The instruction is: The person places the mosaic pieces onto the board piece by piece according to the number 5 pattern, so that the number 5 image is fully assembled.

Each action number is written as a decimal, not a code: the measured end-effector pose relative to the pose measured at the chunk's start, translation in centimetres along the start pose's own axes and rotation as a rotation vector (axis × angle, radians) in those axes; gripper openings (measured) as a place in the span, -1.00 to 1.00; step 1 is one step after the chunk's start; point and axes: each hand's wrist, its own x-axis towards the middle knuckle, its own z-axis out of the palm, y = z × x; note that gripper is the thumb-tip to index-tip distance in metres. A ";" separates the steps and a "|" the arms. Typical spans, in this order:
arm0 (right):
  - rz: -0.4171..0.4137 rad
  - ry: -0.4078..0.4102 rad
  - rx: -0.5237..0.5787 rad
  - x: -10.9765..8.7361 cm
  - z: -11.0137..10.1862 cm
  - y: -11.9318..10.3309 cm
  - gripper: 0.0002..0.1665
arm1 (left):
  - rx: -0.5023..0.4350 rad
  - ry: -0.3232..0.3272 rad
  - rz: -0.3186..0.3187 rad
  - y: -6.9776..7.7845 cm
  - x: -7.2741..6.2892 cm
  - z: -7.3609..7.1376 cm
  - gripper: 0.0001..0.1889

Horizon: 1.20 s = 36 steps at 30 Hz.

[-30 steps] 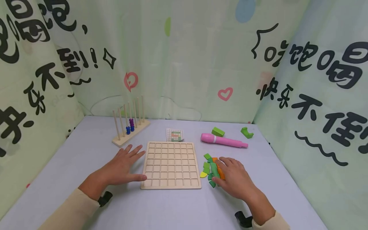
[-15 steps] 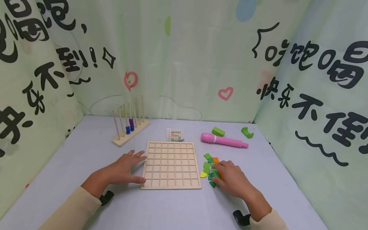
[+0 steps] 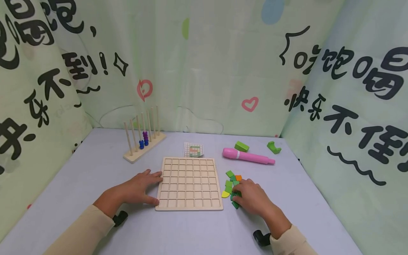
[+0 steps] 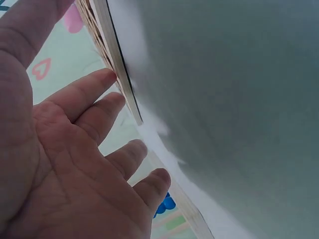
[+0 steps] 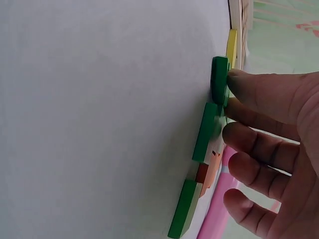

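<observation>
A wooden grid board (image 3: 192, 184) lies flat on the table. My left hand (image 3: 137, 187) is spread at its left side, fingertips and thumb at the board's edge; in the left wrist view the fingers are nearly straight and hold nothing. Right of the board, my right hand (image 3: 253, 196) reaches over a cluster of small flat wooden pieces: green pieces (image 3: 228, 189), a yellow piece (image 3: 225, 194) and an orange piece (image 3: 238, 177). In the right wrist view the thumb touches a dark green piece (image 5: 219, 82), the fingers loosely bent. Part of the cluster is hidden under this hand.
Behind the board lies a patterned card (image 3: 193, 150). A wooden peg stand (image 3: 145, 147) with blue and purple beads is at back left. A pink stick-shaped object (image 3: 248, 156), a green block (image 3: 242, 146) and a curved green block (image 3: 274, 147) lie at back right. Curtains enclose the table.
My right hand has drawn slightly left and toward me over the pieces, its fingers and thumb closer together. The left hand has shifted slightly down along the board's edge.
</observation>
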 end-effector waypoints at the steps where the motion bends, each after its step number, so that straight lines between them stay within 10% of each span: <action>1: 0.001 -0.003 0.004 0.1 0.0 0.0 -0.73 | -0.006 -0.003 -0.002 -0.1 0.0 0.1 -0.06; 16: 0.124 -0.077 0.240 0.4 -0.5 -0.1 -0.77 | -0.036 -0.009 -0.076 -0.1 0.4 0.3 -0.03; 36: -0.076 -0.004 0.281 1.1 -1.1 -0.6 -0.90 | -0.075 -0.029 -0.101 -0.2 0.3 0.3 -0.02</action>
